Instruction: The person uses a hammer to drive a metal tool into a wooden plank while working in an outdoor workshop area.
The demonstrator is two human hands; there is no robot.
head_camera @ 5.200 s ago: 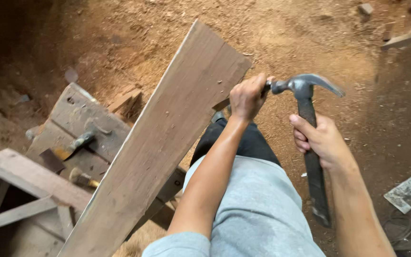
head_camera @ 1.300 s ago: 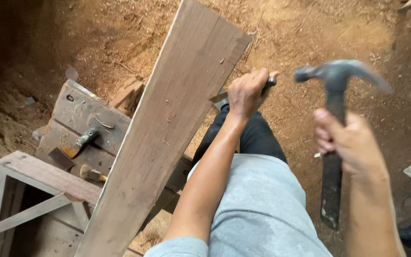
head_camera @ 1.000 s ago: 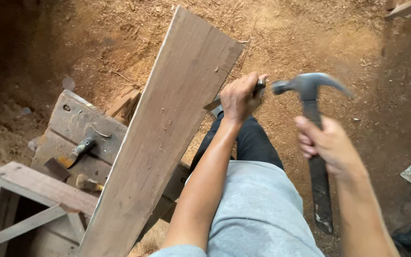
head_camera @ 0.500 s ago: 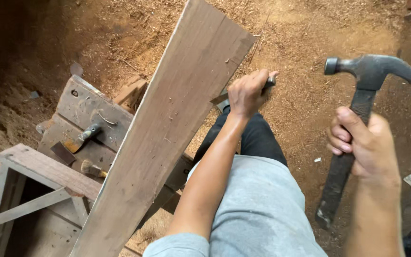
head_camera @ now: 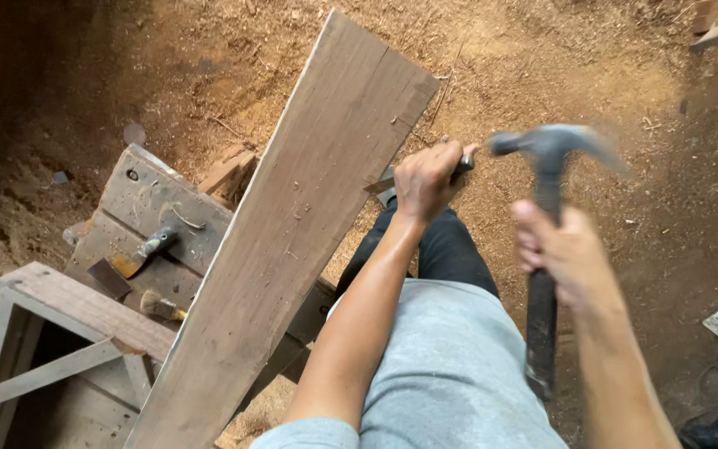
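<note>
Nearest, the right hand (head_camera: 571,258) is wrapped tight round the dark handle of a claw hammer (head_camera: 546,216), whose blurred head sits level with, and just right of, the left hand (head_camera: 425,179). That hand is closed in a fist round a chisel (head_camera: 388,181), its blade tip laid against the right edge of the long plank (head_camera: 292,241), which slants up across a low wooden bench (head_camera: 139,224). On the bench lie 2 more tools, a scraper (head_camera: 130,259) and a brush (head_camera: 159,306). Beyond is sawdust-covered ground (head_camera: 542,66). The likely trouble: the chisel butt barely clears the fist, so a slightly off swing would strike the knuckles; the plank looks unclamped and could skid under a blow, throwing the blade off its line.
</note>
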